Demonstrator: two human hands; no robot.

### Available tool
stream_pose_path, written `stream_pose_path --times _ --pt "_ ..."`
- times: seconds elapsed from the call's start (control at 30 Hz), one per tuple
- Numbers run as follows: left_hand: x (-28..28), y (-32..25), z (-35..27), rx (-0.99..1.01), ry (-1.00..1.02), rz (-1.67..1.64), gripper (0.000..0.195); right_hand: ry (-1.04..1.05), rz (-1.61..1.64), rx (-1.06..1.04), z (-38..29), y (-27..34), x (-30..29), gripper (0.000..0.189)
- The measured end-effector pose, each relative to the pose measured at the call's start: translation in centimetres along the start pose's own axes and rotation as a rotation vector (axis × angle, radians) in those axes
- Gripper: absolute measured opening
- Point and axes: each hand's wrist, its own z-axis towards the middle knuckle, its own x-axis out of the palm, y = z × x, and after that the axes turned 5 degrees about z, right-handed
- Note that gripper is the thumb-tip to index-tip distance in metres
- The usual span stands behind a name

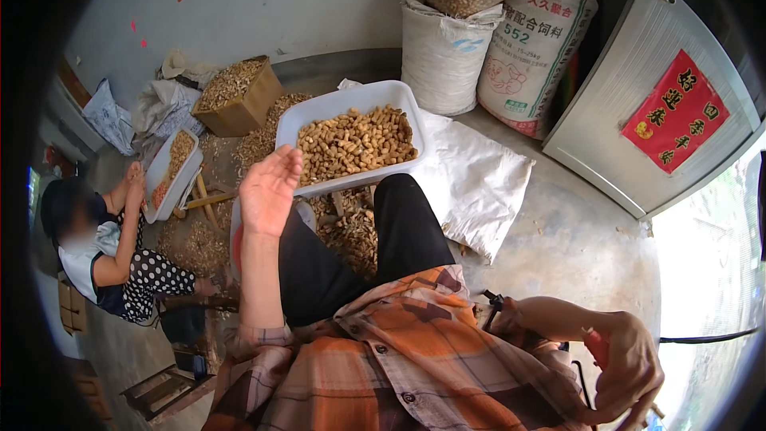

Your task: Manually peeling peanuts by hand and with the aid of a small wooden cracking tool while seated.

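My left hand [269,191] is raised palm up at the near left corner of a white plastic tub [353,187], its fingers slightly curled. No object shows on its palm. Unshelled peanuts [359,143] are heaped in the tub, which sits just beyond my knees. Far to the right, away from the tub, my right hand [628,365] is bent down at the wrist. A red object [596,347], perhaps a tool handle, is held against its fingers; most of it is hidden.
Peanut shells [347,239] lie between my legs. At left a seated person [114,245] works over another white tub [194,161]. A cardboard box [257,102] of shells and full woven sacks [449,66] stand by the wall. A metal door [598,131] is at right.
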Motion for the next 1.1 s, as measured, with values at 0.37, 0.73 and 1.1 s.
stream_pose_path --times 0.37,0.73,1.1 --pt "3.3 4.0 -0.7 -0.143 0.178 -0.029 0.034 -0.500 0.131 -0.691 1.8 -2.3 -5.7 0.023" --pt "2.5 7.2 -1.4 -0.427 0.254 0.230 0.031 -1.258 0.156 0.971 -6.1 -15.9 2.2 0.028" --pt "0.7 5.9 3.5 -0.348 0.413 0.377 0.030 -1.776 0.265 0.797 -5.3 -21.1 3.5 0.054"
